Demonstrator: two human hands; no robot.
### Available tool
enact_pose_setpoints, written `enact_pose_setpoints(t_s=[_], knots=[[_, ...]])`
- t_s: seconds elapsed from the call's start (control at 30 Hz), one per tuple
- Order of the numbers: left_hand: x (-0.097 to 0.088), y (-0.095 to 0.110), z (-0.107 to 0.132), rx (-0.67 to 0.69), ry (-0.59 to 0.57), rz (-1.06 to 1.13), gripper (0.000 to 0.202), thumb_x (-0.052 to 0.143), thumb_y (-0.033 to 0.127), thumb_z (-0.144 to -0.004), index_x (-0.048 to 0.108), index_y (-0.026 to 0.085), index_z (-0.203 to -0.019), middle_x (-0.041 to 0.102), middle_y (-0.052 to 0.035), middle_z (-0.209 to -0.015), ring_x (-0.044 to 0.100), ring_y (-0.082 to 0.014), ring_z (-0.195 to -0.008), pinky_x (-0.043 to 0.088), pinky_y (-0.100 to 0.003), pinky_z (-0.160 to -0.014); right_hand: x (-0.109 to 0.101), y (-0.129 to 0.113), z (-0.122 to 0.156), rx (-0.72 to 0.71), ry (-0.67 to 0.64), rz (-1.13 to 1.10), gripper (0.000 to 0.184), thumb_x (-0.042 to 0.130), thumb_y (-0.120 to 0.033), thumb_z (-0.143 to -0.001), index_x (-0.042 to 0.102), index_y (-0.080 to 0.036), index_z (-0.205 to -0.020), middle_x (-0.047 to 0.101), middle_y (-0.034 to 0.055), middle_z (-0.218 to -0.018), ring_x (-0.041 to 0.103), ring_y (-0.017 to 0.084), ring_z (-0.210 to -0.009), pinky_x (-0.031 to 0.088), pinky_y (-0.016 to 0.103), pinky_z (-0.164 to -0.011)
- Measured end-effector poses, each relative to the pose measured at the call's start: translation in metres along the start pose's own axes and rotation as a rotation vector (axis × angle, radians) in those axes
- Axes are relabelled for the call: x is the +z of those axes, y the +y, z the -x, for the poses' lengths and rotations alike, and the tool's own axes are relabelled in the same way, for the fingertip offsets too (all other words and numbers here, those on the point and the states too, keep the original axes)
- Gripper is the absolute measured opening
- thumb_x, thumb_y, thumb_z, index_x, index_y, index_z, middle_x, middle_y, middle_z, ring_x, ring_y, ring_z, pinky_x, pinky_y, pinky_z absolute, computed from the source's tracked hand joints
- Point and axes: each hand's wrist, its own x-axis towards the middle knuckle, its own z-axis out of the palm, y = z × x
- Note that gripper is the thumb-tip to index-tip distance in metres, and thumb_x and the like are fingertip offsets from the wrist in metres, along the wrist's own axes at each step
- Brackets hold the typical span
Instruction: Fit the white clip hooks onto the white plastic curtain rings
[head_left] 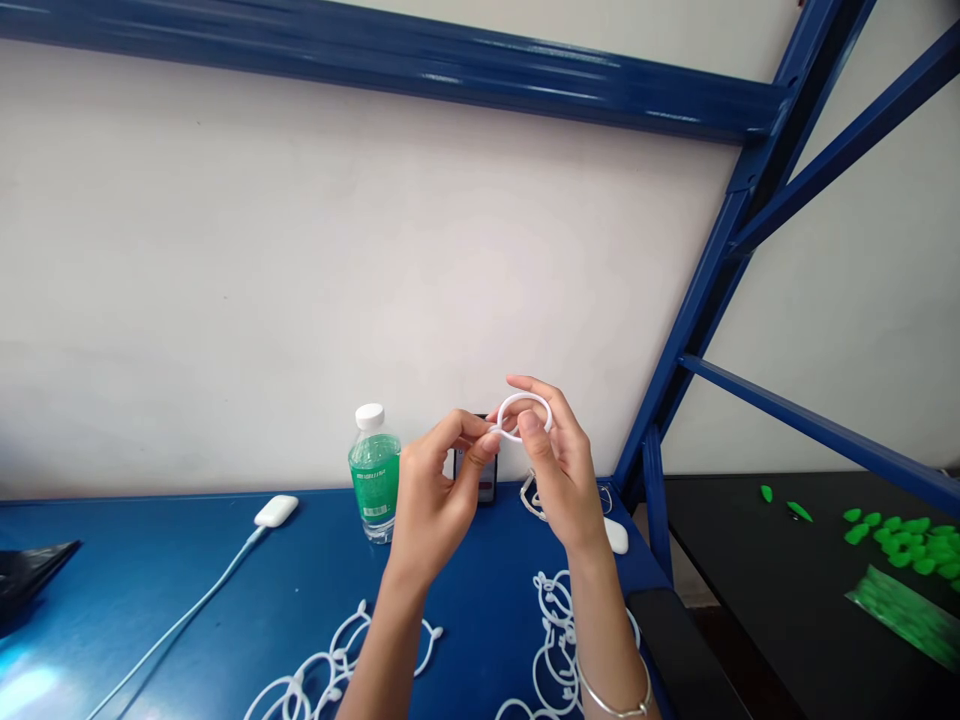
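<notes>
White ring (524,397): I see its tail pointing left, loop right of the pinch.
Left hand (442,490): pinching the tail.
Right hand (562,462): half-curled around the loop; I can't tell its hold.

Blue table (247,600): green-labelled bottle (375,482) by the wall; white block (277,511) with cable (253,541); black plastic (30,582) far left; white loops (340,655) in two clusters; black surface (765,570) alongside: green pieces (901,558), clear bag (909,615).

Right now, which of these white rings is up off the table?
The white ring held between the left hand and the right hand; the other white rings lie in two clusters on the blue table.
</notes>
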Motion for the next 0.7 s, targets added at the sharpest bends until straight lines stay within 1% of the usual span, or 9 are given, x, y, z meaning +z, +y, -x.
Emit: enact_pose_setpoints(t_s=[0.27,0.43,0.7], knots=[[-0.0009,0.0005,-0.0003,0.003,-0.017,0.038,0.016,0.058,0.024,-0.09,0.06,0.017,-0.075,0.063,0.0016,-0.068,0.06,-0.0095,-0.064,0.047,-0.019,-0.061,0.0001,-0.0011,0.0005,0.001,-0.01,-0.026,0.029,0.048,-0.041,-0.097,0.054,-0.027,-0.12,0.062,0.0003,-0.087,0.057,0.012,-0.075,0.05,0.027,-0.072],[-0.0015,0.0004,-0.0004,-0.005,-0.021,0.048,0.017,0.058,0.024,-0.09,0.06,0.017,-0.074,0.063,0.0016,-0.067,0.059,-0.0096,-0.064,0.047,-0.019,-0.06,0.0008,-0.0014,0.0009,-0.004,-0.021,-0.046,0.027,0.047,-0.039,-0.097,0.054,-0.027,-0.12,0.063,0.0,-0.088,0.059,0.011,-0.07,0.05,0.028,-0.074],[-0.0019,-0.0002,-0.0001,-0.02,-0.026,0.06,0.018,0.059,0.025,-0.089,0.06,0.017,-0.073,0.062,0.0009,-0.067,0.059,-0.0103,-0.063,0.048,-0.02,-0.06,0.0009,-0.0018,0.001,0.003,-0.018,-0.029,0.028,0.046,-0.04,-0.097,0.053,-0.025,-0.119,0.064,0.0006,-0.088,0.06,0.011,-0.069,0.051,0.028,-0.071]])
